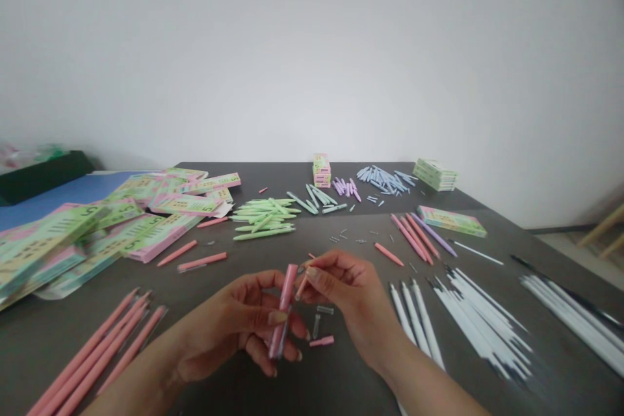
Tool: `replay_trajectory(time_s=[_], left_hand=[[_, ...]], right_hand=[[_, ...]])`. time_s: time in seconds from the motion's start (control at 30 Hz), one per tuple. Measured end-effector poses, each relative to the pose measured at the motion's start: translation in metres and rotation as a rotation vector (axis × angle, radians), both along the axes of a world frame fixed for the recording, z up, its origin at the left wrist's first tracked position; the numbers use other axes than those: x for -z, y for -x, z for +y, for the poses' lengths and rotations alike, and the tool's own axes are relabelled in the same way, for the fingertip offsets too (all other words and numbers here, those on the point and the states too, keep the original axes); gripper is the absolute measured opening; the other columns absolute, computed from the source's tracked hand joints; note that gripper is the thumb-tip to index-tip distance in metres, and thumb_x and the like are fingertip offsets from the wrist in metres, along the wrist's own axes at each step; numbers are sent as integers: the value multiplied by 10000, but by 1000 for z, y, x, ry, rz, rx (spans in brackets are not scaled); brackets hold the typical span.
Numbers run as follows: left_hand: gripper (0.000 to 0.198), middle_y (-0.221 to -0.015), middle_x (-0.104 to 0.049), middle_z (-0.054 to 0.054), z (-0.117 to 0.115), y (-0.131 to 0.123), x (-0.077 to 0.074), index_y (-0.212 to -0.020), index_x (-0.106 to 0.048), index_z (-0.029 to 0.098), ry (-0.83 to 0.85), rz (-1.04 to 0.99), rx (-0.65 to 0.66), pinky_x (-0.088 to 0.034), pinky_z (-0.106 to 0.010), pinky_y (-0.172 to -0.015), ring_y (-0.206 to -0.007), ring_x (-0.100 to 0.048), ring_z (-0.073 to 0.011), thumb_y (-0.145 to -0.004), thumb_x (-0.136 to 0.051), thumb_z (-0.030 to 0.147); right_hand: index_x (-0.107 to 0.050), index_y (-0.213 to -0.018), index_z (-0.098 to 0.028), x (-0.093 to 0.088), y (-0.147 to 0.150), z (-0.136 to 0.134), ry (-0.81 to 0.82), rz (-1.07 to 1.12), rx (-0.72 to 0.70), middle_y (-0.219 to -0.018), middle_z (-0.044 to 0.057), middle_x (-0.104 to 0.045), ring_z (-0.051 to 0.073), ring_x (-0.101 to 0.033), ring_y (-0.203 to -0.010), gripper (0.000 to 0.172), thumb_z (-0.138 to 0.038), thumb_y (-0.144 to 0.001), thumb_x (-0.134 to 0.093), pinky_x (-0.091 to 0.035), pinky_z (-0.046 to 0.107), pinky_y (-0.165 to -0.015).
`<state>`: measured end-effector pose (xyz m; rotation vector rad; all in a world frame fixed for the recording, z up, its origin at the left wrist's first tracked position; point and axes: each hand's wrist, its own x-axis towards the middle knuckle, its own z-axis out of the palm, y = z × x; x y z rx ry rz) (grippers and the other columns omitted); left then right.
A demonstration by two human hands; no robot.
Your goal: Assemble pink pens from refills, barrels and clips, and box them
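Closest to me, my left hand (238, 328) grips the pink pen barrel (284, 309), fingers pressed around it. My right hand (344, 292) pinches a small pink tip (301, 286) beside its upper end. A slack pinch could, I think, drop it among the small parts (322, 340) below my fingertips.

Smooth pink plastic pen barrel (284, 309)

The barrel (284, 309) you hold is pink, and the tip (301, 286) you hold is also pink. Your table (312, 383) is dark grey. On it you see pink pens (97, 351), mint-green pens (263, 214), lilac caps (345, 186), pale-blue caps (383, 179), white refills (482, 322), and boxes (160, 234) printed pink and green with dark marks.
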<state>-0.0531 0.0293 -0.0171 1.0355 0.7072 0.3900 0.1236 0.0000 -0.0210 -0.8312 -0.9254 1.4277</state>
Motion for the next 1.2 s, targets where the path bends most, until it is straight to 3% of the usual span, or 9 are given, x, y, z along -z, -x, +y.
replay_trajectory(time_s=[0.4, 0.47, 0.57, 0.67, 0.83, 0.97, 1.1, 1.2], left_hand=[[278, -811, -724, -67, 1, 3, -2, -1008, -487, 197, -95, 56, 43, -514, -272, -587, -697, -693, -197, -772, -633, 225], [241, -834, -713, -68, 10, 11, -2, -981, -486, 189, -265, 185, 27, -499, -280, -602, -692, -676, -187, -791, -596, 288], [229, -775, -684, -38, 30, 30, 3, -877, -539, 180, -785, 681, -12, -455, -272, -587, -667, -634, -185, -795, -538, 394], [231, -647, -606, -32, 46, 43, 14, -673, -564, 176, -960, 954, -90, -385, -299, -572, -641, -579, -225, -740, -567, 398], [98, -745, -632, -52, 43, 37, 30, -686, -595, 197, -1081, 1132, -108, -366, -298, -628, -734, -582, -228, -743, -516, 207], [139, -873, -655, -75, 34, 33, 33, -798, -624, 208, -1126, 1194, -104, -400, -300, -693, -835, -603, -230, -755, -498, 167], [140, -916, -666, -78, 33, 35, 30, -846, -649, 219, -1142, 1205, -107, -423, -309, -726, -889, -610, -247, -752, -548, 239], [178, -959, -678, -72, 40, 48, 18, -878, -664, 224, -1134, 1221, -157, -434, -295, -736, -901, -621, -237, -782, -534, 299]], right_hand=[[-664, -759, -154, -2, -4, 1, -25, -25, 21, -664, 18, -690, 118, -614, -581, 220, -331, -665, -755, -500, 250, -606], [-661, -739, -150, -4, -4, 1, -24, -31, 35, -657, 23, -696, 118, -616, -575, 222, -332, -657, -760, -496, 246, -595], [-658, -732, -149, -5, -5, 1, -30, -37, 44, -667, 32, -707, 115, -619, -579, 216, -327, -663, -758, -488, 235, -590], [-660, -745, -152, -3, -5, 1, -36, -51, 34, -677, 36, -711, 116, -622, -588, 213, -329, -672, -754, -488, 236, -593], [-676, -740, -156, -1, -7, 1, -35, -125, 52, -657, 39, -699, 134, -617, -584, 253, -376, -652, -764, -492, 255, -585], [-698, -755, -158, -2, -8, 1, -56, -188, 63, -657, 51, -693, 156, -621, -599, 276, -407, -653, -759, -500, 273, -587], [-704, -719, -162, 1, -8, 1, -63, -227, 51, -645, 57, -688, 171, -626, -605, 274, -416, -637, -768, -505, 280, -586], [-706, -722, -171, 5, -9, 2, -61, -240, 63, -663, 59, -696, 160, -622, -598, 257, -410, -648, -764, -505, 266, -580]])
